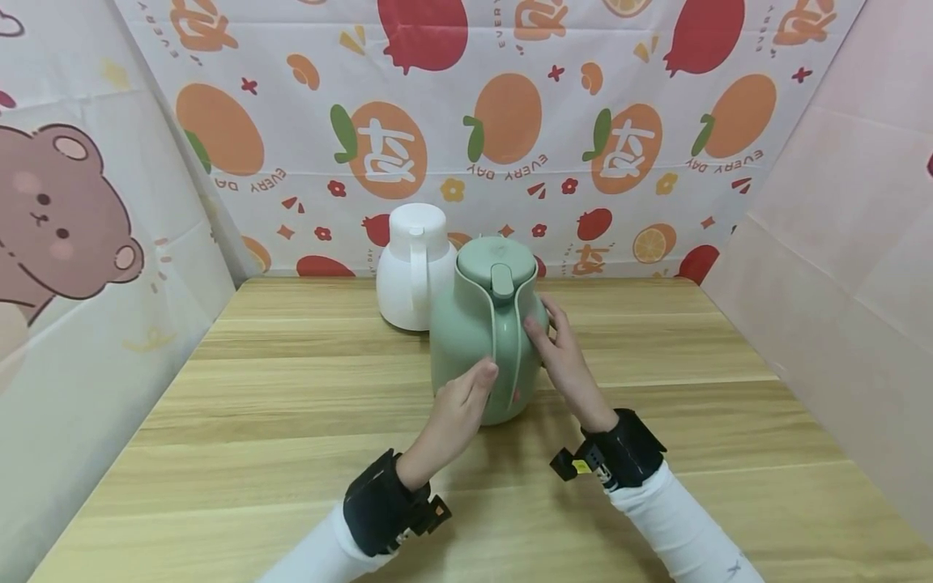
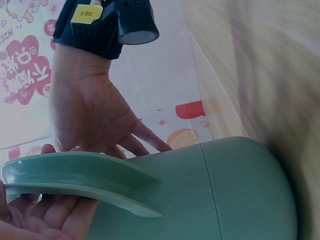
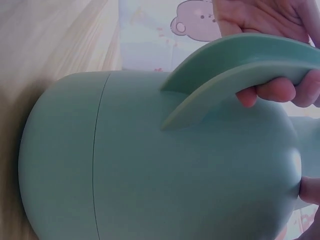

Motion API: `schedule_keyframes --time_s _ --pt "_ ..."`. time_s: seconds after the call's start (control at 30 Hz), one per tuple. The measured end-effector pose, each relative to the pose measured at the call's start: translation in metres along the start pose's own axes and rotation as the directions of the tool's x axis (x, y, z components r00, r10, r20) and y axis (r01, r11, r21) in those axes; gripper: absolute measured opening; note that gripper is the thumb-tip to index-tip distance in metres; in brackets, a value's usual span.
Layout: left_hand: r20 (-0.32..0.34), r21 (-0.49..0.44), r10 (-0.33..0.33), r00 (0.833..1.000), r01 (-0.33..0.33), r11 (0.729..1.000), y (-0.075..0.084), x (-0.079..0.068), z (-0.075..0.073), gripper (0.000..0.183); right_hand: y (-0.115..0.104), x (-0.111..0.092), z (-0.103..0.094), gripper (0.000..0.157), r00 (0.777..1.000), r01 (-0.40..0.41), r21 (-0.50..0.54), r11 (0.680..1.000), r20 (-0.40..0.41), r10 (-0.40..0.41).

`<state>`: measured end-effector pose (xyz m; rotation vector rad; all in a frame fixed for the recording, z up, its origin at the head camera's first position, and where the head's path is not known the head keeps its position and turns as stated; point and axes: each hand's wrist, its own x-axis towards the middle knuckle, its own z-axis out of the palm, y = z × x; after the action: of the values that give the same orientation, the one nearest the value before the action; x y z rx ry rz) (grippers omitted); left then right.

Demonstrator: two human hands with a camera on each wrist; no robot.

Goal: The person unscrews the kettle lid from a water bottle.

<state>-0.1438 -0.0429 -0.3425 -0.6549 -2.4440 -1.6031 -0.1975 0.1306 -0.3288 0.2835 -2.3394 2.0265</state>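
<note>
A light green thermos jug (image 1: 461,340) stands upright on the table, its handle (image 2: 75,172) turned toward me. My left hand (image 1: 449,413) holds that handle, thumb on the near side; in the right wrist view its fingertips (image 3: 276,90) come out past the handle's edge. My right hand (image 1: 572,371) rests against the right side of the jug, thumb and fingers spread over its upper body. In the left wrist view the fingers of this hand (image 2: 90,107) extend along the jug's wall, partly hidden behind it.
A smaller white jug (image 1: 399,287) stands behind and left of the green one, partly covered by it in the head view. Fruit-printed cloth (image 1: 503,186) hangs along the table's back edge. Pale cloth walls (image 1: 838,243) border both sides of the wooden table (image 1: 255,421).
</note>
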Motion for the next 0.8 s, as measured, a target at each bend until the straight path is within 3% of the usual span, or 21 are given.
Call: schedule_keyframes --time_s 0.17,0.57,0.67,0.8 --pt "0.020 -0.019 -0.012 1.000 0.013 1.000 0.0004 -0.0048 -0.0004 0.060 0.0004 -0.0044 0.0029 0.063 1.000 0.021 0.005 1.000 0.007 -0.021" --pt "-0.002 -0.014 0.021 1.000 -0.021 1.000 0.0009 -0.0065 0.0004 0.054 0.0008 -0.0099 0.0050 0.063 1.000 0.021 0.012 1.000 -0.003 -0.021" --pt "0.024 -0.100 0.039 0.999 -0.036 0.994 -0.0026 -0.0030 -0.0015 0.042 0.0006 -0.0093 0.0050 0.063 1.000 0.018 0.000 1.000 -0.010 -0.018" --pt "0.074 -0.285 0.041 0.996 -0.018 0.958 -0.0073 0.0016 -0.0064 0.034 0.0014 -0.0093 0.0058 0.061 0.998 0.028 -0.015 0.999 -0.061 -0.029"
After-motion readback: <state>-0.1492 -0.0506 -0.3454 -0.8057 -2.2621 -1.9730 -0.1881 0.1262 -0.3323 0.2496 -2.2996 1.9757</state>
